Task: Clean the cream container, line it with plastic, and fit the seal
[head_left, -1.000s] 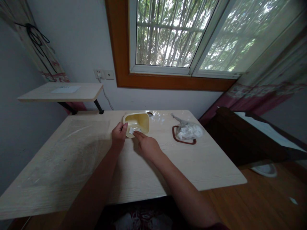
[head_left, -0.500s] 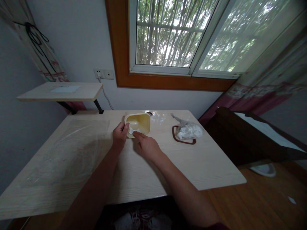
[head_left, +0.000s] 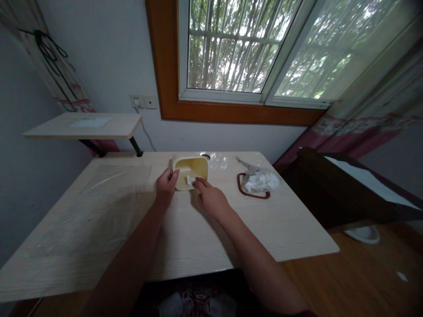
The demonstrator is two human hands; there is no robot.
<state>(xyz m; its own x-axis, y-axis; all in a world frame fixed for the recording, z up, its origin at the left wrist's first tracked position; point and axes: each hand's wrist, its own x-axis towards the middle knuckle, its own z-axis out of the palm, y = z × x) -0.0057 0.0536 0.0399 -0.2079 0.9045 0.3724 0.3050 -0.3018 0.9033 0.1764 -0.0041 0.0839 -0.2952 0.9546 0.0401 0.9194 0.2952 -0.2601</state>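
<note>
A small pale-yellow plastic box [head_left: 194, 166] stands open on the light wooden desk [head_left: 99, 220], near its far edge. My left hand [head_left: 166, 187] grips the box's left wall, thumb on the rim. My right hand [head_left: 211, 200] reaches to the box's front rim, its fingertips pinched on a small white scrap [head_left: 189, 180] held just inside the box.
A clear plastic bag of white stuff [head_left: 261, 179] lies on a dark red ring [head_left: 244, 191] to the right. A raised shelf [head_left: 82, 125] sits at the back left. A dark wooden bed frame [head_left: 330, 189] stands right of the desk. The window is behind.
My right hand has shifted a little to the right along the box's front rim, carrying the white scrap with it. The left hand keeps its grip.
</note>
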